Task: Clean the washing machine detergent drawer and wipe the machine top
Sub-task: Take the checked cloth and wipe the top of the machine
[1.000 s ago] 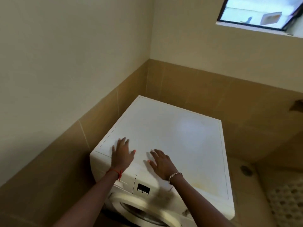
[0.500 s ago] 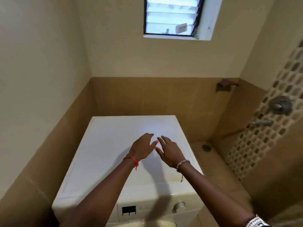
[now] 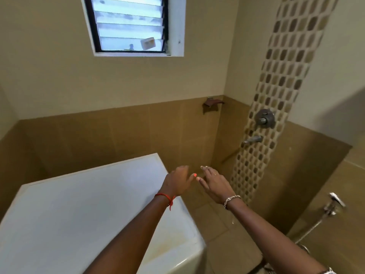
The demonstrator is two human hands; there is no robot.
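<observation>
The white washing machine top fills the lower left, with a faint yellowish stain near its front right corner. The detergent drawer and the front panel are out of view. My left hand, with a red thread at the wrist, hovers at the machine's right edge with fingers relaxed and holds nothing. My right hand, with a silver bracelet, is stretched out flat beside it over the floor gap to the right of the machine, empty too. The two hands are close, thumbs nearly touching.
A louvred window sits high on the back wall. A shower mixer and a spout are on the mosaic strip at right. A hand sprayer with hose hangs at far right. A brown wall fitting sits in the corner.
The view has swung right and upward; the machine now sits lower left. Both hands have left the machine top and moved right, past its right edge.
</observation>
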